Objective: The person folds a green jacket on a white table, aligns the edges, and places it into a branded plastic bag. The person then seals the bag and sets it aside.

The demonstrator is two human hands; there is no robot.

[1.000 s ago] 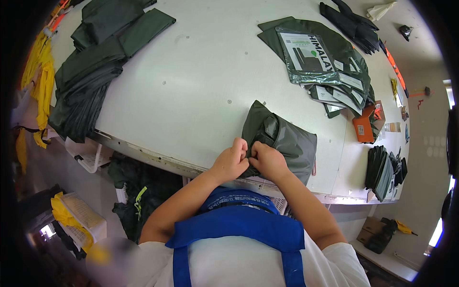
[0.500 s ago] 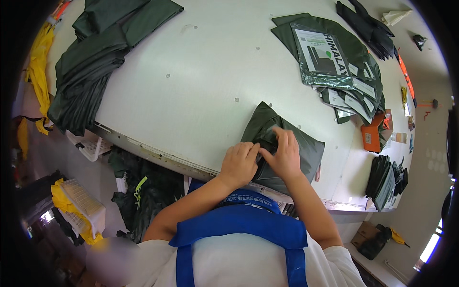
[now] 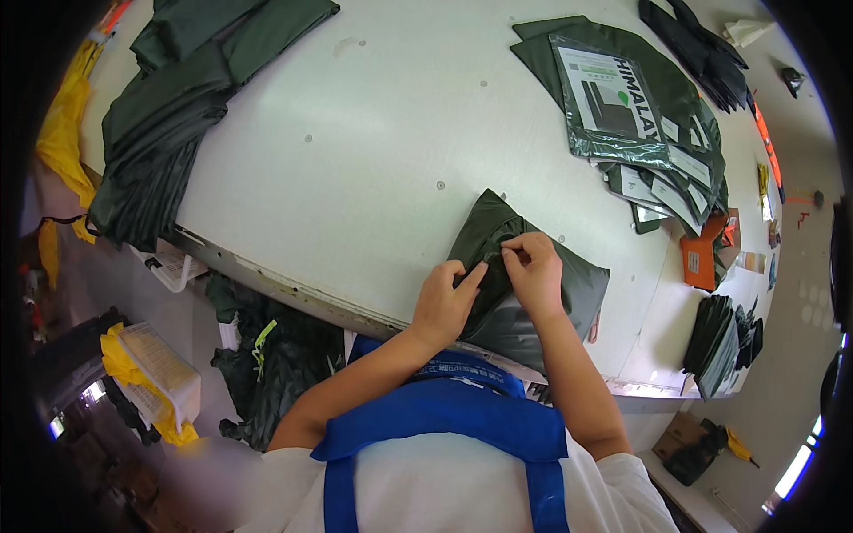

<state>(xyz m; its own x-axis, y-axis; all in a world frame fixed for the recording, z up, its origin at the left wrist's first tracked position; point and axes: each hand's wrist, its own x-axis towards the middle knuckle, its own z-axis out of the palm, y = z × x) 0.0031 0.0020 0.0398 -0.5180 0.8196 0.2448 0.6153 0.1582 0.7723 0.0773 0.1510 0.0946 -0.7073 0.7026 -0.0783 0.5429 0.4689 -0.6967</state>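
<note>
A dark green folded fabric bundle (image 3: 569,311), plump like a pillow, lies at the table's near edge in front of me. My right hand (image 3: 533,271) is on its upper part, thumb and forefinger pinched on a fold of the fabric. Whether something small is also in that pinch is too fine to see. My left hand (image 3: 444,304) rests against the bundle's left side, thumb and forefinger spread apart and no object visible between them.
Dark green folded fabric (image 3: 164,115) is heaped at the left. Packaged green items (image 3: 613,98) are stacked at the far right, near an orange box (image 3: 702,253) and a dark folded pile (image 3: 711,342). The white table's edge (image 3: 293,298) runs before me; a white basket (image 3: 164,369) stands below left.
My right hand has shifted slightly up on the bundle, its fingers drawn into a pinch. My left hand has parted from it, with thumb and forefinger now spread.
</note>
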